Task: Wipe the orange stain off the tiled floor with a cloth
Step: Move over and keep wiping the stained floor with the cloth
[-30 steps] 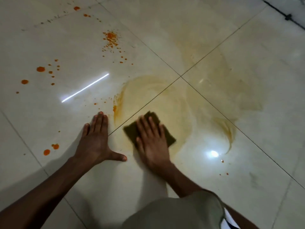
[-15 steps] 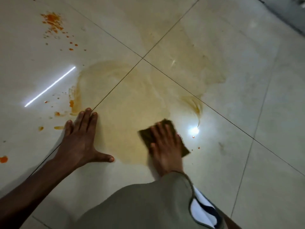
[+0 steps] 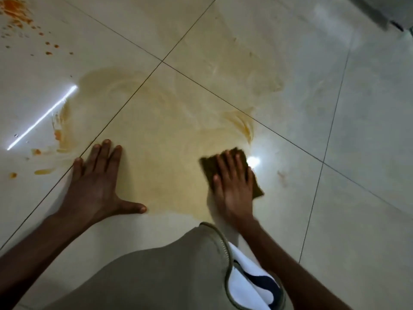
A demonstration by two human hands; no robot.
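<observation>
A wide, pale orange-yellow smear (image 3: 178,113) spreads over the cream tiled floor (image 3: 362,135) around a crossing of grout lines. My right hand (image 3: 233,186) lies flat on a dark brown cloth (image 3: 207,165), pressing it to the floor at the smear's near right edge. The cloth shows only at its far and right edges. My left hand (image 3: 98,184) rests flat on the floor at the smear's near left edge, fingers spread, holding nothing. Bright orange drops (image 3: 15,13) and spots (image 3: 57,135) sit further left.
A thicker orange streak (image 3: 245,128) curves just beyond the cloth. Reflections of lamps glare on the tiles by the cloth and at the left. My grey shirt (image 3: 174,276) fills the bottom of the view. A dark edge (image 3: 380,12) crosses the top right corner.
My right hand has slid the cloth to the right across the smear, from near the left hand to beside the lamp glare. The view has swung to the right. The left hand stays planted.
</observation>
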